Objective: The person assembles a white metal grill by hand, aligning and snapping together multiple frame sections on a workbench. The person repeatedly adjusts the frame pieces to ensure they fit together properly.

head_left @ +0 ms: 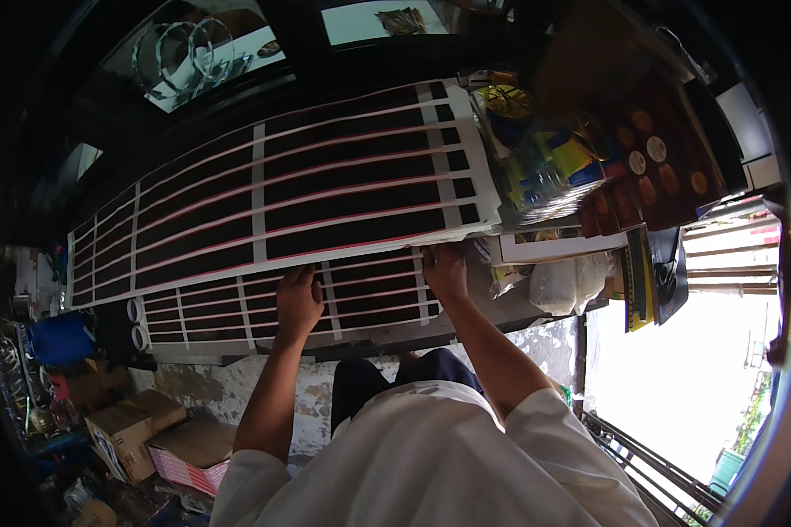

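Two layers of long printed sheets, dark panels divided by white and red stripes, lie on a work table. The upper sheet [347,176] is larger and covers the far part of the lower sheet [211,309]. My left hand [300,303] rests on the lower sheet, its fingers stretched toward the upper sheet's near edge. At the lower sheet's right end is my right hand [446,272], also touching near the upper sheet's edge, thumb and fingers apart. Its fingertips are dark and partly hidden. I see nothing held in either hand.
Plastic-wrapped goods [545,167] and dark red printed packs [664,167] crowd the table's right end. White bagged bundles [567,285] sit nearer. Two white rings [136,325] lie at the lower sheet's left end. Cardboard boxes [136,430] stand at lower left; dark-framed glass is behind.
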